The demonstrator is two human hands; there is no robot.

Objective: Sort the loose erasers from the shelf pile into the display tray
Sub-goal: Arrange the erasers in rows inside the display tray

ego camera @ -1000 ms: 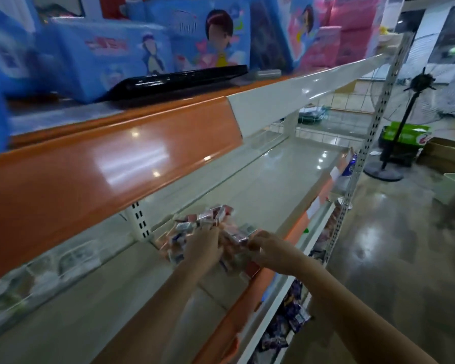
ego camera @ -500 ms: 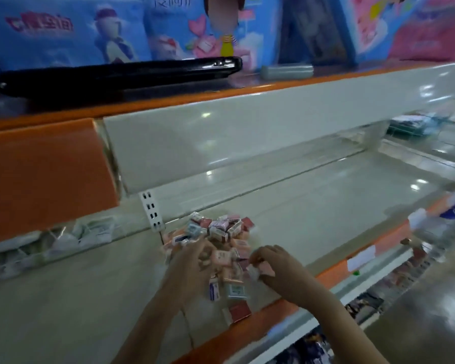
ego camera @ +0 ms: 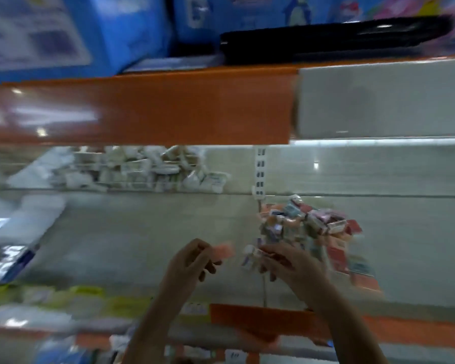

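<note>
With the left hand (ego camera: 192,261) pinching one pink eraser (ego camera: 224,250) and the right hand (ego camera: 286,261) grasping a few more above the shelf (ego camera: 142,232), near the pile (ego camera: 307,227), a loose pinch could drop them off the front edge.

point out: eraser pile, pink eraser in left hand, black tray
eraser pile (ego camera: 309,224), head view, middle of the heap
pink eraser (ego camera: 224,250), head view, part showing past the fingers
black tray (ego camera: 334,39), head view, front rim
</note>
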